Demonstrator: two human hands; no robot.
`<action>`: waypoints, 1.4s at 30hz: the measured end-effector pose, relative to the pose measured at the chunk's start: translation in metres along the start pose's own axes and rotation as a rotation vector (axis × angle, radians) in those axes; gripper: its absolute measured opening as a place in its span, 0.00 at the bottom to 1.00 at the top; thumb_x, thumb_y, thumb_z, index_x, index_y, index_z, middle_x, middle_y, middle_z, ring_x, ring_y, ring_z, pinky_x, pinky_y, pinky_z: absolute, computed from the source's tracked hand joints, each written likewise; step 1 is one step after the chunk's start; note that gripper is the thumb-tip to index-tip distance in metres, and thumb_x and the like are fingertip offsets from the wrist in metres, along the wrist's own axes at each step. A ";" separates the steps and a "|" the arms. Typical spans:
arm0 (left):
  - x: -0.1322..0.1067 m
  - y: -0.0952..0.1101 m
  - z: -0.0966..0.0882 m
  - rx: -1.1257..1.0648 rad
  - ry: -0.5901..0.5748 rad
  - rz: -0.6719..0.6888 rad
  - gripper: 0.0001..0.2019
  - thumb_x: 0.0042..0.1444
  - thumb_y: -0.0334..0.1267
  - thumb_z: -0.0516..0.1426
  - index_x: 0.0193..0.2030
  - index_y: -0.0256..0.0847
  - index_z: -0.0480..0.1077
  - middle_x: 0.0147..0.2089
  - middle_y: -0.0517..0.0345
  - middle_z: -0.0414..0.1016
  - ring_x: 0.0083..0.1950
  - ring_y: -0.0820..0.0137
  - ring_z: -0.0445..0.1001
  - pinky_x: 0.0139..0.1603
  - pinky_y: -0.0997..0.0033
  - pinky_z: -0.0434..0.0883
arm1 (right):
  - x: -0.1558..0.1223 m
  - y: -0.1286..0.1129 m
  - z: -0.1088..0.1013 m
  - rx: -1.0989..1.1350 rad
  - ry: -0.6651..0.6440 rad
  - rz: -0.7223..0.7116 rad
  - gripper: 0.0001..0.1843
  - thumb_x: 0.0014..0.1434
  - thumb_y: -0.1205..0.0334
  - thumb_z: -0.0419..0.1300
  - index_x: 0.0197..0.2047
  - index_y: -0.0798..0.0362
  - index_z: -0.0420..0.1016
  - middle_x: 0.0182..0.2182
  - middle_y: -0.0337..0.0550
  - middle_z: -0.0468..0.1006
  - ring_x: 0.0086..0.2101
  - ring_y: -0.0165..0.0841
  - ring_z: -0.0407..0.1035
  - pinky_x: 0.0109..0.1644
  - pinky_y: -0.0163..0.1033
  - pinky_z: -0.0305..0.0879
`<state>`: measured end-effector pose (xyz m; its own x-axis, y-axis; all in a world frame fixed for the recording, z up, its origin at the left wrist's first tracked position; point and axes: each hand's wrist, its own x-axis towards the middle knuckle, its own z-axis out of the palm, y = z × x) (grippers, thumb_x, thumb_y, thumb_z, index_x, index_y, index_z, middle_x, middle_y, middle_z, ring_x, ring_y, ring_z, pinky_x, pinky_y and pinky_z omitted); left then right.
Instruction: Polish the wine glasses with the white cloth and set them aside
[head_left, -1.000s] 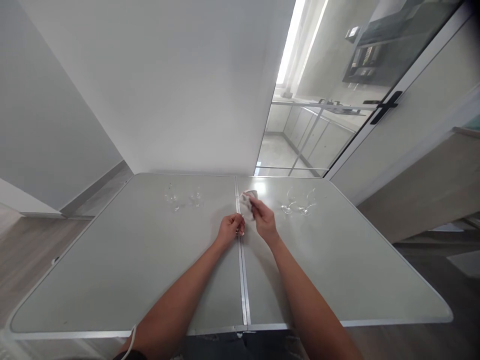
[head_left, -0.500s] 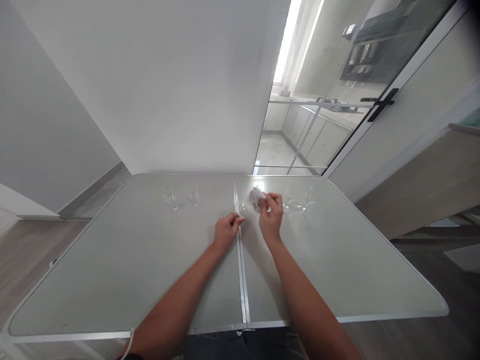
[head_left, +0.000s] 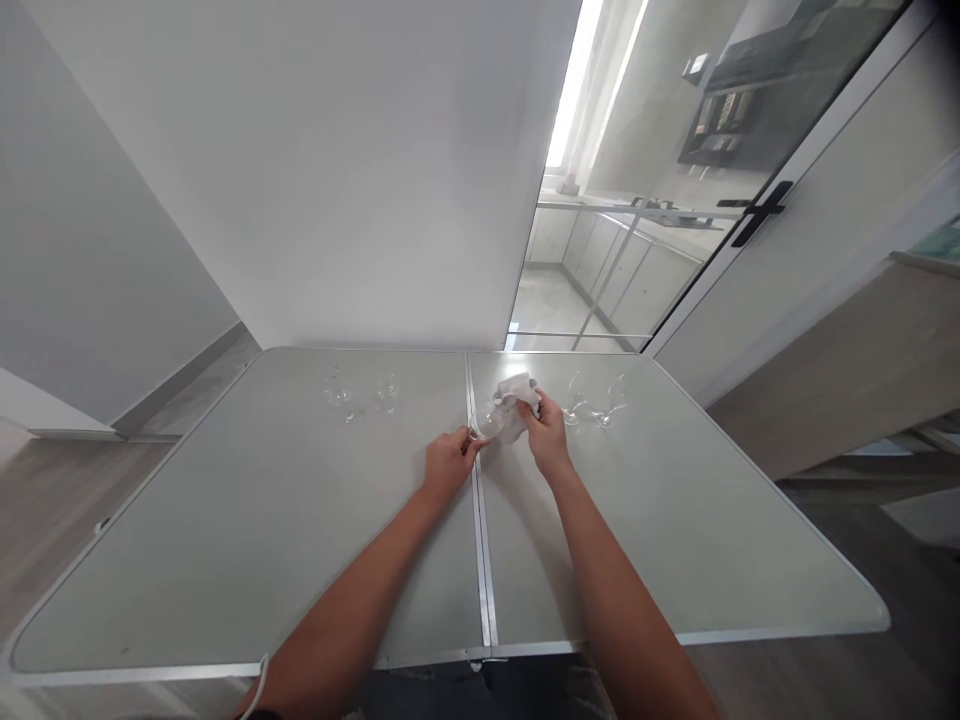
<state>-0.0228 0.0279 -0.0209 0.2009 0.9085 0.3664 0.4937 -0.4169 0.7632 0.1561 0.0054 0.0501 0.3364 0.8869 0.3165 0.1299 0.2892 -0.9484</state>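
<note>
My left hand [head_left: 448, 460] pinches the foot end of a clear wine glass [head_left: 488, 424], which is tilted on its side above the table seam with its bowl to the right. Closed on a crumpled whitish cloth [head_left: 516, 388] is my right hand [head_left: 549, 437]. The cloth lies against the glass's bowl and hides part of it. Just right of that hand stand two more clear glasses, a nearer-in glass [head_left: 574, 408] and an outer glass [head_left: 607, 408]. Left of my hands are another glass [head_left: 341, 402] and a small glass [head_left: 387, 396]; their outlines are faint.
The pale folding table [head_left: 262, 540] has a metal seam [head_left: 484, 560] down its middle and a metal rim. A white wall [head_left: 375, 200] rises behind it. At the back right is a glass door with a black handle [head_left: 759, 213].
The cloth has spread out and now hangs lower around the glass's bowl. My right hand has shifted slightly right and down; my left hand has barely moved.
</note>
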 end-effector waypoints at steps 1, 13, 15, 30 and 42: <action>0.000 0.000 0.000 0.015 -0.006 0.006 0.17 0.60 0.52 0.61 0.28 0.43 0.71 0.24 0.59 0.69 0.27 0.68 0.61 0.34 0.70 0.50 | 0.000 0.000 -0.002 -0.051 -0.042 -0.038 0.12 0.63 0.51 0.60 0.33 0.49 0.69 0.27 0.36 0.68 0.30 0.33 0.60 0.37 0.38 0.59; 0.003 0.004 -0.012 -0.118 -0.087 0.025 0.20 0.52 0.51 0.65 0.21 0.43 0.64 0.20 0.57 0.63 0.26 0.68 0.57 0.34 0.69 0.51 | -0.007 -0.010 -0.015 -0.121 -0.469 -0.053 0.11 0.63 0.51 0.61 0.37 0.47 0.65 0.28 0.35 0.63 0.29 0.33 0.54 0.35 0.37 0.55; 0.002 0.006 -0.014 -0.119 -0.107 0.017 0.20 0.51 0.51 0.65 0.20 0.43 0.64 0.20 0.57 0.62 0.25 0.68 0.57 0.33 0.70 0.51 | -0.007 -0.015 -0.017 -0.136 -0.546 -0.043 0.13 0.65 0.48 0.60 0.37 0.47 0.64 0.28 0.34 0.62 0.28 0.31 0.53 0.34 0.36 0.53; 0.001 0.013 -0.024 -0.517 -0.515 -0.152 0.24 0.56 0.60 0.60 0.23 0.40 0.67 0.18 0.61 0.60 0.20 0.75 0.56 0.25 0.72 0.52 | -0.005 -0.006 -0.018 0.047 -0.431 0.052 0.21 0.61 0.40 0.61 0.31 0.49 0.65 0.24 0.34 0.62 0.26 0.31 0.53 0.31 0.36 0.53; 0.009 0.010 -0.040 -0.627 -0.827 -0.310 0.26 0.58 0.62 0.56 0.28 0.39 0.73 0.17 0.63 0.57 0.18 0.75 0.53 0.25 0.71 0.55 | -0.009 -0.008 -0.009 0.204 -0.478 0.150 0.19 0.62 0.42 0.61 0.32 0.48 0.65 0.23 0.32 0.60 0.25 0.29 0.54 0.33 0.35 0.58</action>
<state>-0.0499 0.0310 0.0117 0.7663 0.6158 -0.1830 0.1478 0.1081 0.9831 0.1605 -0.0078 0.0550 -0.1305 0.9751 0.1792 -0.0872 0.1688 -0.9818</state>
